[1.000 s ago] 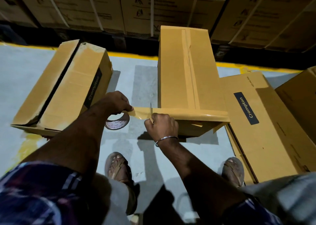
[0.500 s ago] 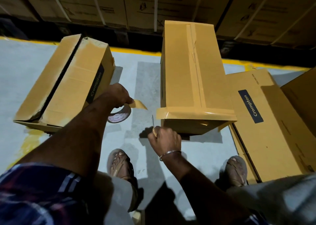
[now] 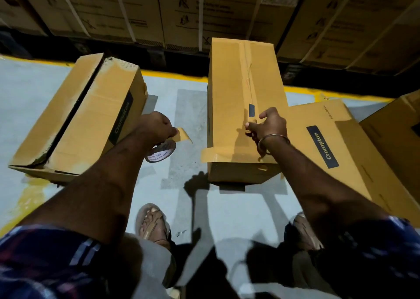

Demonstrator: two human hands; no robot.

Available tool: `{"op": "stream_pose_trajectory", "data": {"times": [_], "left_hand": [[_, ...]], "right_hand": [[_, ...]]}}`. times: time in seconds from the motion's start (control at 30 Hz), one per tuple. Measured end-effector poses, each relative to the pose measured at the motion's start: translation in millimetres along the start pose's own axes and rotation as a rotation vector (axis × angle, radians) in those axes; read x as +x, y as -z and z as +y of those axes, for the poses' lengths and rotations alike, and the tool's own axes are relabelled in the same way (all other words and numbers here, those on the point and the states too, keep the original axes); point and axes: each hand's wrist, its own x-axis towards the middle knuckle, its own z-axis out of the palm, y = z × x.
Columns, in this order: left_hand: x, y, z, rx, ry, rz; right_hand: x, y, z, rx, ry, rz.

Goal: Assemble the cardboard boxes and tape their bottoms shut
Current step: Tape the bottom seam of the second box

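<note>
A long cardboard box (image 3: 227, 98) stands upside down on the floor ahead of me, with brown tape along its centre seam and a fresh tape strip (image 3: 227, 156) across its near edge. My right hand (image 3: 269, 126) hovers over that box top, and thumb and finger pinch a small dark blade (image 3: 251, 110) against the seam. My left hand (image 3: 156, 126) grips the tape roll (image 3: 161, 151) in the air left of the box, with a short loose end (image 3: 183, 136) sticking out. A second box (image 3: 91, 117) lies to the left, its seam gaping.
A flattened Crompton box (image 3: 329, 144) lies on the floor to the right, touching the centre box; another box (image 3: 400, 130) sits beyond it. Stacked strapped cartons (image 3: 204, 10) wall off the back behind a yellow floor line (image 3: 177, 76). My sandalled feet (image 3: 154, 225) stand on grey floor.
The tape was cut free from the box edge. My left hand pulled the roll away leftward, and my right hand rose from the near edge onto the box top.
</note>
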Motion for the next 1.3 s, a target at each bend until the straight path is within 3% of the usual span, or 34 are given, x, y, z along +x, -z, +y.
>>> {"op": "stream_pose_trajectory", "data": {"times": [0.17,0.27,0.33,0.4,0.7,1.0,1.3], "left_hand": [[5,-2,2,0.05,-0.031,0.018],[8,-6,1,0.101,-0.034,0.028],[9,-9,1,0.117,-0.043,0.061],[11,-12,2,0.126,-0.054,0.097],[11,-52,50,0.128,0.032,0.213],[21,-87,72,0.109,0.13,0.144],[28,-91,61,-0.026,0.237,0.121]], "right_hand": [[-3,2,2,-0.29,0.112,0.06],[-41,-5,18,-0.356,0.537,0.135],[-63,-17,37,-0.362,0.828,0.038],[-76,-30,54,-0.455,0.931,-0.102],[-88,-37,72,-0.625,0.885,-0.268],[-87,-52,45,-0.683,0.866,0.003],[-84,-89,4,-0.792,0.484,0.01]]}}
